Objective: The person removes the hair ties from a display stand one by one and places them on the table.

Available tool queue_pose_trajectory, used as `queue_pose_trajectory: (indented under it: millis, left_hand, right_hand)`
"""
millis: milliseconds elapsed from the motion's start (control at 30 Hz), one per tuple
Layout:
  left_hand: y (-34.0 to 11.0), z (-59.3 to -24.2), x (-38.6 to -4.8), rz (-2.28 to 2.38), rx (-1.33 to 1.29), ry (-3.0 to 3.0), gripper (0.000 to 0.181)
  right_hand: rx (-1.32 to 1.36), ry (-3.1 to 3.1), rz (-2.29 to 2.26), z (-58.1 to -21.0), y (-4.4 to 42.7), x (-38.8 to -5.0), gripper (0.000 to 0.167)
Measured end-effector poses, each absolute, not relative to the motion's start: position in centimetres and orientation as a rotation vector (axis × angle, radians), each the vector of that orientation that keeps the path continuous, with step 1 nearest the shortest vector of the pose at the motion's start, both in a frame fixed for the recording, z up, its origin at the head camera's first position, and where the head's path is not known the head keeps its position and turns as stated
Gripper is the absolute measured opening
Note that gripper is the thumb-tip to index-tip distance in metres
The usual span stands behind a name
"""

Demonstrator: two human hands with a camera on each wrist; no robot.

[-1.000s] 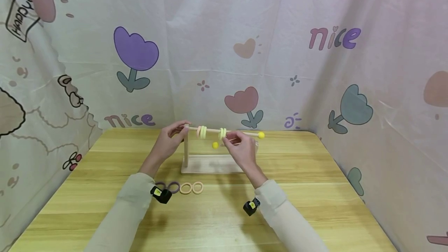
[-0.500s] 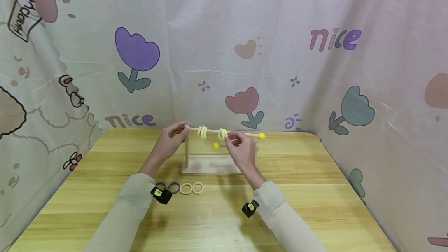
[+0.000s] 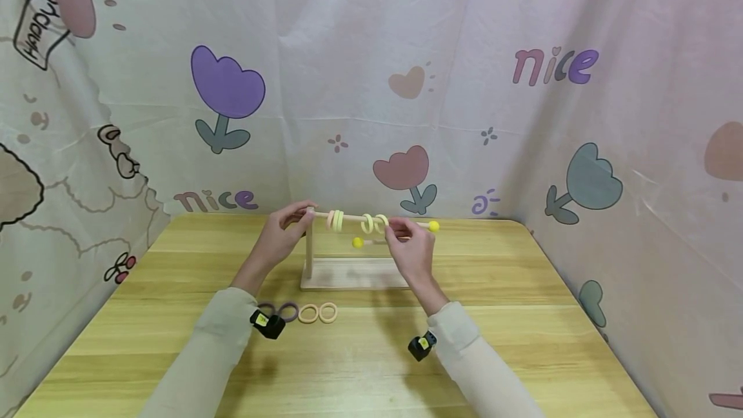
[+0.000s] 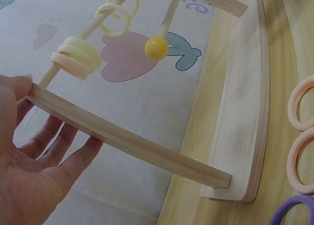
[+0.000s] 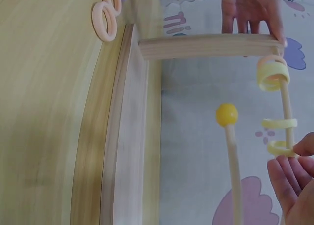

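Observation:
A wooden stand has an upright post at its left end; my left hand grips the post's top, thumb and fingers on either side. From there a thin rod runs right to a yellow ball end. On the rod near the post sit a peach ring and pale yellow rings side by side. Farther along hang two more pale yellow rings, spaced apart; my right hand pinches the outer ring, while the inner ring hangs untouched.
A lower rod with a yellow ball points left above the stand's base. On the table in front lie two peach rings and purple rings, one partly behind the left wrist camera. A patterned cloth stands behind.
My right hand has moved right along the rod with one pale yellow ring, which has separated from the ring beside it. My left hand has stayed on the post.

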State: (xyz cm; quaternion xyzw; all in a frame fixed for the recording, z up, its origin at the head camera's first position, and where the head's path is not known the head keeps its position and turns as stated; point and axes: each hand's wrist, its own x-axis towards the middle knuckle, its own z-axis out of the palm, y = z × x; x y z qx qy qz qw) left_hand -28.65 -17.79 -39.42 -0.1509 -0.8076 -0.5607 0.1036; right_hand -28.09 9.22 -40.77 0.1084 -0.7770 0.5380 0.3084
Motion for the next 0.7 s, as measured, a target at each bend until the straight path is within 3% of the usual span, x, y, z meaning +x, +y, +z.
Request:
queue_pose_trajectory:
  millis: [700]
  left_hand:
    - [-17.9, -39.6, -28.9, -1.657, -0.459, -2.377, 0.038]
  right_hand:
    - [0.177, -2.052, 1.452, -41.2, 12.3, -28.0, 0.013]
